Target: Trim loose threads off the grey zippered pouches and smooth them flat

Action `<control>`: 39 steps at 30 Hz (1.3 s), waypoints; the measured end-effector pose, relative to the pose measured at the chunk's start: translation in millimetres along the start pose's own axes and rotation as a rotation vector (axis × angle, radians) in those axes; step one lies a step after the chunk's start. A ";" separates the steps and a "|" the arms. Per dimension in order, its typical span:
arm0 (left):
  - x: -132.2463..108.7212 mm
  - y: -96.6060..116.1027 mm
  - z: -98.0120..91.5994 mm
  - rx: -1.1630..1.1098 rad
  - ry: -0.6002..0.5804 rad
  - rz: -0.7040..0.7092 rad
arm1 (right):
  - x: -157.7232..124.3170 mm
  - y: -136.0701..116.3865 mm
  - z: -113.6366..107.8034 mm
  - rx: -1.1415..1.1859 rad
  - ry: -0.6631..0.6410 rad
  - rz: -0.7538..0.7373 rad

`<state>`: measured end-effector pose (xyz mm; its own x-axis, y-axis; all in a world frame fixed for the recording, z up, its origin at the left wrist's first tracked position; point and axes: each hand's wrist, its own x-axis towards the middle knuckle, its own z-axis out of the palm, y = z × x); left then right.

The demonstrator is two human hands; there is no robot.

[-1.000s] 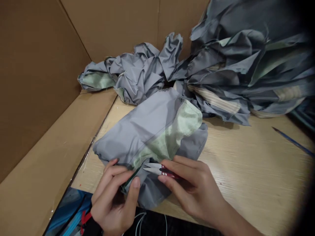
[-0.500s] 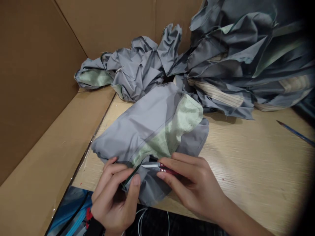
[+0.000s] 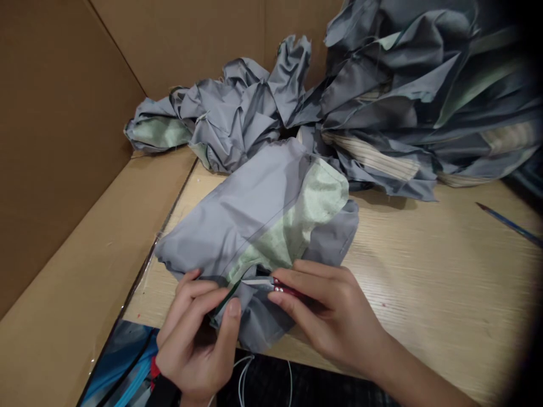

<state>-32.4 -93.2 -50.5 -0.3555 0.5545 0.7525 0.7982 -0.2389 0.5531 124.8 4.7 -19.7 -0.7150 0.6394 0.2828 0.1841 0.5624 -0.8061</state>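
A grey piece of fabric (image 3: 254,195) with a pale green strip (image 3: 311,206) lies on the table in front of me. My left hand (image 3: 199,333) pinches its lower edge between thumb and fingers, by a dark green seam edge. Held in my right hand (image 3: 335,314) is a pair of small red-handled thread snips (image 3: 259,282). Their blades point left, with the tips at the seam close to my left fingertips. Most of the handle is hidden inside my right fingers.
Crumpled grey fabric pieces (image 3: 237,116) lie along the cardboard wall (image 3: 203,39). A larger heap (image 3: 394,107) rises at the back right. A blue pencil (image 3: 507,223) rests on the wooden table (image 3: 424,271). Blue bags (image 3: 123,362) and a white cord (image 3: 244,379) show below the table's edge.
The blades of the thread snips look closer together than before, with their tips still at the seam. Both hands keep nearly the same place, and the whole view has shifted slightly.
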 end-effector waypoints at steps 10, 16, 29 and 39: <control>0.5 2.0 -1.0 -0.001 0.001 -0.020 | 0.3 -0.8 -0.8 0.034 0.033 0.005; -2.7 1.0 -2.0 -0.008 -0.050 -0.105 | 1.2 -1.9 -0.4 0.050 0.067 0.038; -3.3 2.9 -3.7 -0.022 -0.133 -0.162 | 0.1 -3.4 -1.9 0.011 -0.006 0.024; -3.0 2.6 -2.4 -0.020 -0.142 -0.161 | 0.1 -3.8 0.6 0.002 0.000 0.016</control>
<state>-30.4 -97.4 -50.4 -0.4045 0.6933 0.5964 0.7262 -0.1528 0.6703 123.7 2.3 -16.9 -0.7120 0.6483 0.2697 0.1939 0.5508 -0.8118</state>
